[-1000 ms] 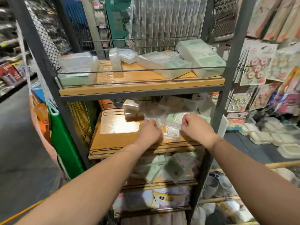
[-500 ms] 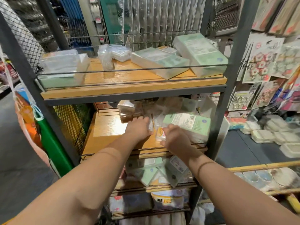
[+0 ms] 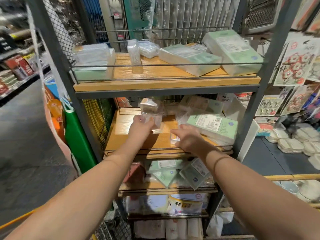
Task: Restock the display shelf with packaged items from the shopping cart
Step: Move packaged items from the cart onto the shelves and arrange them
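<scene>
At frame centre, a clear packet (image 3: 153, 121) is gripped by the left hand (image 3: 141, 126); another small packet (image 3: 174, 137), nearest the right hand (image 3: 187, 138), is pressed flat beneath relaxed fingers.

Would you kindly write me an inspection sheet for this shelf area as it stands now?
Surface: second wooden shelf, left part bare.
Job's things: small clear packet at the left hand; green-labelled pack lying at right.
Clutter: loose packs piled on the shelf below.
Hands: left hand holds the clear packet; right hand rests over a small packet, grip unclear.
Cables: nothing seen.
Surroundings: top shelf with white packs; hanging sticker sheets at right.
</scene>
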Demonstrator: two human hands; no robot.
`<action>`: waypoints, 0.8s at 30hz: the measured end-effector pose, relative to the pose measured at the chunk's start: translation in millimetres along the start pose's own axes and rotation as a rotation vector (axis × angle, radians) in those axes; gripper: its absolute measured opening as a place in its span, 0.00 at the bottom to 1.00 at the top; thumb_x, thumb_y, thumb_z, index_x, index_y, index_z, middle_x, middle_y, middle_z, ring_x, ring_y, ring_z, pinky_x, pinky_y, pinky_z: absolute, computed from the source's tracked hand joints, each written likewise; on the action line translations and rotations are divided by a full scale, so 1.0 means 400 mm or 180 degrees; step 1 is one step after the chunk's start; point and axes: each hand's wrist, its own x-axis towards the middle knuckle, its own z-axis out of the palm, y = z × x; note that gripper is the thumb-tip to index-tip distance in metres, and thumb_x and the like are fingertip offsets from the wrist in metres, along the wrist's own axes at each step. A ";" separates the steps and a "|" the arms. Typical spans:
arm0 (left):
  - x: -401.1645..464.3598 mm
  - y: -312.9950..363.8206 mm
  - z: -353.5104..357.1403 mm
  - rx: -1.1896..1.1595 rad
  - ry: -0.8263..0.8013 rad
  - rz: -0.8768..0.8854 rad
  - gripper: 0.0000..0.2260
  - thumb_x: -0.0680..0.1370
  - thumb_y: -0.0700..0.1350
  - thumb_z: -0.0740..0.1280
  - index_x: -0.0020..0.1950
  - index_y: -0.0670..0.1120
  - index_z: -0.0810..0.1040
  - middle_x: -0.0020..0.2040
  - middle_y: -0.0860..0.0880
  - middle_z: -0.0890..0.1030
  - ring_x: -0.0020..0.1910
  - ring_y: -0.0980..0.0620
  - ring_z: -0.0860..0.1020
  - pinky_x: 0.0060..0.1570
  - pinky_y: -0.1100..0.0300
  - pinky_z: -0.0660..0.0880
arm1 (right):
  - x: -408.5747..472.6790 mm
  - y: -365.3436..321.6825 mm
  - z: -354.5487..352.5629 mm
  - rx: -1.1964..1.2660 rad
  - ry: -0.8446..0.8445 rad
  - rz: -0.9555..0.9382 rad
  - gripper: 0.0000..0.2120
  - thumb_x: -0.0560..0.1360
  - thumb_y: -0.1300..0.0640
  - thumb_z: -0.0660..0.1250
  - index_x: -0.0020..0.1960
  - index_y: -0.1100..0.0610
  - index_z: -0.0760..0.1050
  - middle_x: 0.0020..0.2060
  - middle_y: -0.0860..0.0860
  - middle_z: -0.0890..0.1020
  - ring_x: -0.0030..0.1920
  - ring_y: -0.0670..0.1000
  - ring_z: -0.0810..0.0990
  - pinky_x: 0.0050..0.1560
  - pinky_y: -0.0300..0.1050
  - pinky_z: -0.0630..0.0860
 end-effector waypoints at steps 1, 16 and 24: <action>-0.025 0.001 -0.026 -0.0600 -0.0082 -0.0215 0.15 0.75 0.47 0.67 0.59 0.45 0.69 0.50 0.42 0.82 0.41 0.45 0.82 0.41 0.52 0.82 | 0.003 -0.006 -0.001 0.0064 -0.0082 0.0111 0.28 0.76 0.51 0.67 0.75 0.45 0.63 0.71 0.52 0.68 0.69 0.54 0.66 0.69 0.54 0.64; -0.331 -0.283 -0.576 -0.2471 -0.0271 -0.0830 0.06 0.80 0.49 0.62 0.51 0.48 0.74 0.32 0.50 0.77 0.23 0.56 0.70 0.19 0.67 0.67 | -0.180 -0.567 0.011 0.2258 0.0651 0.0152 0.24 0.68 0.45 0.72 0.61 0.53 0.73 0.54 0.53 0.75 0.57 0.55 0.75 0.62 0.49 0.73; -0.530 -0.581 -0.942 -0.2280 -0.0097 -0.1447 0.10 0.78 0.45 0.60 0.54 0.43 0.77 0.39 0.44 0.82 0.36 0.47 0.81 0.39 0.50 0.81 | -0.345 -1.043 0.223 0.3086 -0.0625 0.0275 0.24 0.74 0.40 0.68 0.62 0.49 0.62 0.49 0.50 0.78 0.41 0.46 0.77 0.36 0.41 0.74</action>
